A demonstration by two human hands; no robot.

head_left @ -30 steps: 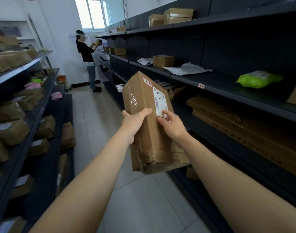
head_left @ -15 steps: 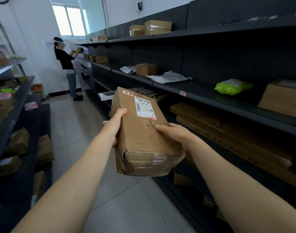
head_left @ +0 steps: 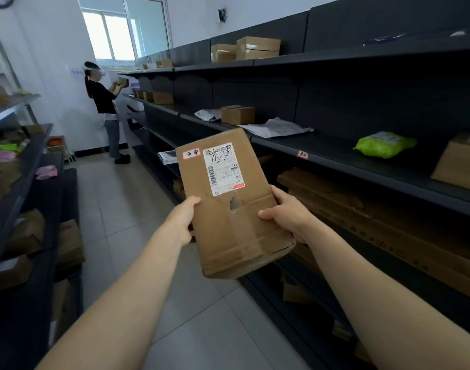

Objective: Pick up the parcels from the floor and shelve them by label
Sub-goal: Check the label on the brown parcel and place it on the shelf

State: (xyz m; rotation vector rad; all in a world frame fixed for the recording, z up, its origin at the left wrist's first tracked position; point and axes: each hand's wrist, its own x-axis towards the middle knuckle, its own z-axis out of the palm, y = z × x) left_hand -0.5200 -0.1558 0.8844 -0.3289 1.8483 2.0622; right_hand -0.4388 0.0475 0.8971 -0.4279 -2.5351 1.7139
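Progress: one brown parcel (head_left: 229, 206) is off the floor and held over the aisle, just left of the dark shelving (head_left: 335, 156), label (head_left: 223, 168) facing up; it is not yet shelved, while boxes and bags already lie on the tiers. Grip: left hand (head_left: 179, 222) clasps the parcel's left edge, thumb on top, and right hand (head_left: 290, 213) clasps its right edge, both closed firmly on the cardboard. Judged remaining: match label to shelf tag (head_left: 302, 154) and place.

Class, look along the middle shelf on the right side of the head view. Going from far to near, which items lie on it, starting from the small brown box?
Small brown box → flat grey mailer → green bag → large brown box at the picture's edge.
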